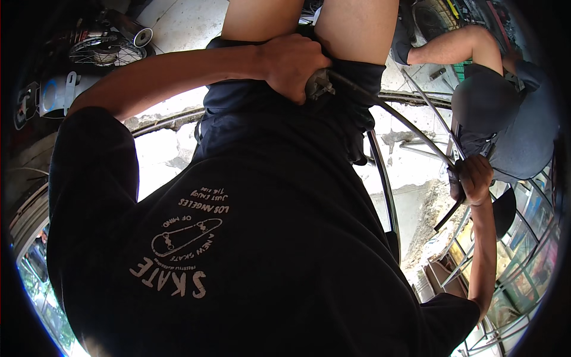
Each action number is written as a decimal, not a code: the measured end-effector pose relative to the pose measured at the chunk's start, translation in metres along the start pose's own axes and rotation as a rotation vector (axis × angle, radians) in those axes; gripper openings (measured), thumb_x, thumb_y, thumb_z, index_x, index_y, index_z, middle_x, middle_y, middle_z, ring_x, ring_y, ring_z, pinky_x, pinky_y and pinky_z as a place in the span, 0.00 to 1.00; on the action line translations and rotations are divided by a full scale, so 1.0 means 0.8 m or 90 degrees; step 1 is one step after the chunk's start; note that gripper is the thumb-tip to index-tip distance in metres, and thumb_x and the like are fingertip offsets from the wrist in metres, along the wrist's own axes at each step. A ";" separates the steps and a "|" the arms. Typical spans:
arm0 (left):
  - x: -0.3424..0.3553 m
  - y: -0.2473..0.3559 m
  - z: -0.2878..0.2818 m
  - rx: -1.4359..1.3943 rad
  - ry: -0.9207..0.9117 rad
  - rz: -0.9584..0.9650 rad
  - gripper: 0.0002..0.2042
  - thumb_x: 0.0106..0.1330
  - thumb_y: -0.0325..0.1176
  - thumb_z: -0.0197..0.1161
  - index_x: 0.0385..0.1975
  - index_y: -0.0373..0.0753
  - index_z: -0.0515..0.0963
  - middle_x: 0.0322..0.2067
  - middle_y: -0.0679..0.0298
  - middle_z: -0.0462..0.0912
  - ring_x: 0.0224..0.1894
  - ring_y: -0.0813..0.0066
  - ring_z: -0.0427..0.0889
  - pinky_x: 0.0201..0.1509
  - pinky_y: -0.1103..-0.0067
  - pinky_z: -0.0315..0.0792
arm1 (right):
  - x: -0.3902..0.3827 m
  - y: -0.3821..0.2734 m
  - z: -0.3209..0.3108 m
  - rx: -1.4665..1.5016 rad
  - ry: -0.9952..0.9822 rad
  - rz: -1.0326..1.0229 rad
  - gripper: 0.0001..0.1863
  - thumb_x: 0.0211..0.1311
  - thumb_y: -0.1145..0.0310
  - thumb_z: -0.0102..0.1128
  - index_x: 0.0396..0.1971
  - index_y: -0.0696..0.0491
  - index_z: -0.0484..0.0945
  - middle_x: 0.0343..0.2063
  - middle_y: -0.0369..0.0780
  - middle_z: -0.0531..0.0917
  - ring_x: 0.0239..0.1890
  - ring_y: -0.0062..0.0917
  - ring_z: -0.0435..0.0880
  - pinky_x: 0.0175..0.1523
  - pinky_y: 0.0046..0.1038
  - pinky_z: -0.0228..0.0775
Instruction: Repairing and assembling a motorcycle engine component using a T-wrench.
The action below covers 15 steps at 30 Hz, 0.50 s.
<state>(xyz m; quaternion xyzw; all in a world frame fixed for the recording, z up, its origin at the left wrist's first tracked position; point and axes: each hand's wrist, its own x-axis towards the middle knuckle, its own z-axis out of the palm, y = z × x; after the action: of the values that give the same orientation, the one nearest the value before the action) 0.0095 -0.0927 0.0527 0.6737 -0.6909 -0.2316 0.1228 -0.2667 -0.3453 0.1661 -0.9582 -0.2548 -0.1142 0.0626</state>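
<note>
Left hand (292, 66): fist closed on grey metal piece (321, 87), protruding at its right. Right hand (476, 178): fingers wrapped around dark rod (410, 124), which stretches leftward toward the other hand.

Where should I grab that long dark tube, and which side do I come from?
Probably the bare middle of the tube, coming from above and wrapping across it. It's thin and gently curved, and that stretch shows uncovered between the left hand and the right hand, which is closed around it farther along.
</note>
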 end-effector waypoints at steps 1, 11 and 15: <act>0.000 0.001 0.001 -0.008 0.005 -0.007 0.17 0.32 0.35 0.66 0.26 0.34 0.77 0.22 0.54 0.79 0.31 0.56 0.80 0.37 0.66 0.74 | -0.003 0.001 0.001 0.009 0.001 -0.002 0.13 0.57 0.66 0.54 0.16 0.53 0.68 0.09 0.36 0.67 0.09 0.26 0.65 0.14 0.29 0.51; -0.002 0.000 0.011 -0.006 0.056 -0.011 0.15 0.33 0.33 0.64 0.25 0.34 0.78 0.19 0.55 0.79 0.27 0.57 0.80 0.32 0.67 0.75 | -0.045 -0.011 0.019 0.089 0.066 0.086 0.03 0.46 0.78 0.56 0.19 0.58 0.71 0.16 0.40 0.73 0.16 0.31 0.70 0.22 0.30 0.60; -0.003 0.001 0.012 0.001 0.066 -0.017 0.15 0.33 0.32 0.64 0.24 0.34 0.78 0.19 0.55 0.78 0.26 0.58 0.80 0.31 0.67 0.75 | -0.047 -0.020 0.024 0.133 0.106 0.120 0.05 0.44 0.81 0.56 0.17 0.59 0.69 0.13 0.41 0.72 0.14 0.33 0.70 0.20 0.30 0.59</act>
<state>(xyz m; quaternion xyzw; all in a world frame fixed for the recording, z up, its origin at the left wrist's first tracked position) 0.0043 -0.0889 0.0452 0.6943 -0.6746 -0.1971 0.1548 -0.3027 -0.3456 0.1392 -0.9534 -0.1680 -0.1598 0.1931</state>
